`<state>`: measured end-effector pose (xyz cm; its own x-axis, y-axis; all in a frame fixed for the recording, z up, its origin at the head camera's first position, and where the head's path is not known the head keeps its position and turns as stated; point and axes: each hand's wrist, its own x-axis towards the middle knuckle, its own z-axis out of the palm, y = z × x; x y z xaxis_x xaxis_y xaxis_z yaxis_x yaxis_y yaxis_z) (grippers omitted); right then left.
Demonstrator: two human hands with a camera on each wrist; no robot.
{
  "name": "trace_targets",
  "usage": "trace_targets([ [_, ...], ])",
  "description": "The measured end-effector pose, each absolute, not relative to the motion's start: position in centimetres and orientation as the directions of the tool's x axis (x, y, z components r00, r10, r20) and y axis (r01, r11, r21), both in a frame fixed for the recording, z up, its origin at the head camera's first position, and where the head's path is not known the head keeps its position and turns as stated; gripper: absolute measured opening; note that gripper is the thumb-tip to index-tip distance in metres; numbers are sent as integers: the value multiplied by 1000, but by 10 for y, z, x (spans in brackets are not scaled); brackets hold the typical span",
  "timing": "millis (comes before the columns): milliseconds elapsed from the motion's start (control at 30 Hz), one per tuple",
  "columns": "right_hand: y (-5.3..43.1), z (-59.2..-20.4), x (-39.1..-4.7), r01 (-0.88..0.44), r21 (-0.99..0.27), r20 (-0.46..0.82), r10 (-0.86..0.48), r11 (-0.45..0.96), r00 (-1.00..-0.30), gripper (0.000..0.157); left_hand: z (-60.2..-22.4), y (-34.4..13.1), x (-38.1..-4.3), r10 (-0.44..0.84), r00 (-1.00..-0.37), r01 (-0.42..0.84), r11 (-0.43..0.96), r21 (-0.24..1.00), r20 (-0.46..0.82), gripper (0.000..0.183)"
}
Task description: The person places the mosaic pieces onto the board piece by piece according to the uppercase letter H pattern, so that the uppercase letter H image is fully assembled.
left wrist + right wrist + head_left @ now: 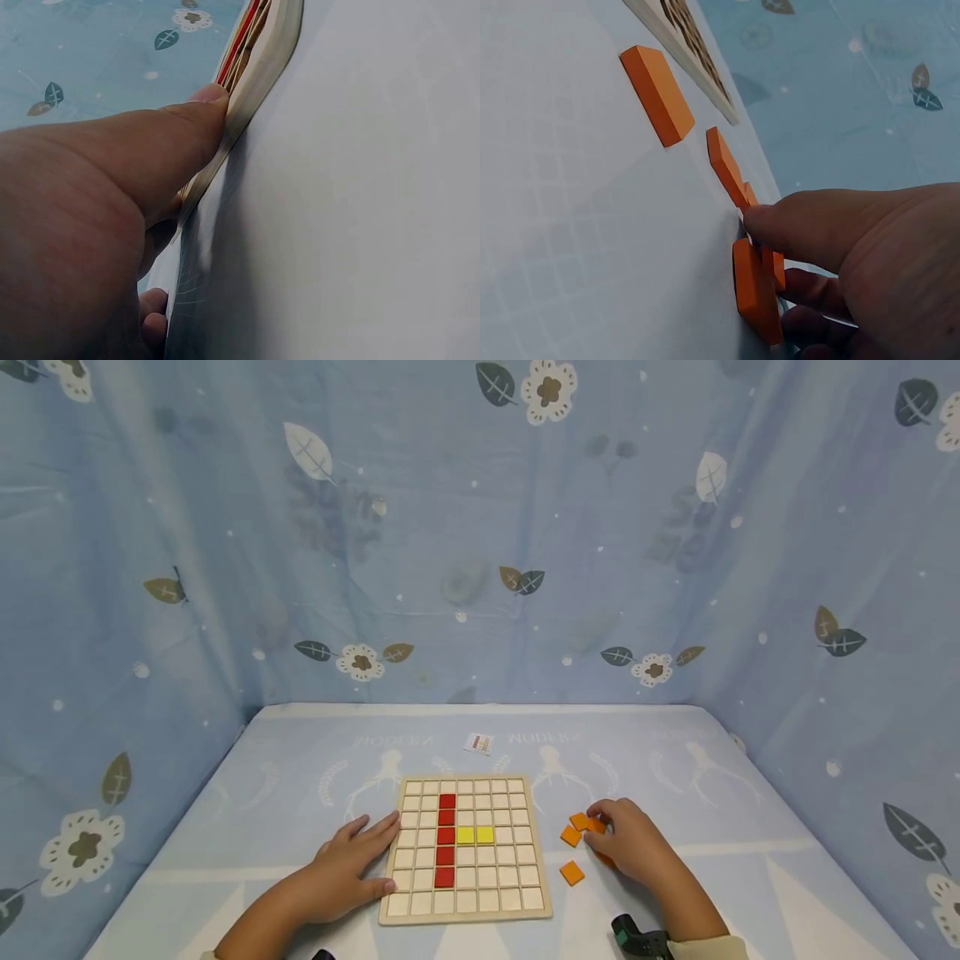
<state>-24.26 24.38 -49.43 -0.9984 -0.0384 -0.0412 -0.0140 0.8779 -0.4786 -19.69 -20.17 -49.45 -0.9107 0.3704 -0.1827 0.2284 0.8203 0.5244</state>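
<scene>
A wooden grid board [465,921] lies flat on the table. Several red square tiles [446,835] form a column in it, and two yellow tiles [466,835] sit in a row to their right. My left hand [337,870] rests along the board's left edge, fingers spread, with the thumb [202,112] touching the rim. To the right of the board, my right hand [633,839] is over a loose group of orange tiles [571,836], its thumb and fingers about one orange tile [596,825]. Part of the group is hidden under this hand. Another orange tile [572,872] lies apart, nearer me.
A small printed card [479,743] with a coloured pattern lies beyond the board. Pale patterned cloth covers the table [300,802], and a blue floral curtain [465,527] encloses its back and sides.
</scene>
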Motion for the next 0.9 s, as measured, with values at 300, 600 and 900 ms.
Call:
trace_targets([
  [300,246,-499,-247,-13,-487,-40,-37,873,-999,28,-496,-202,-198,368,-913,230,821,523,-175,90],
  [600,243,-499,-244,3,-497,-44,-21,868,-999,27,-497,-202,-198,339,-918,194,835,515,-205,91],
  [900,227,-489,-247,-69,-544,-3,-84,836,-996,26,-497,-203,-199,356,-915,210,825,525,-193,89],
])
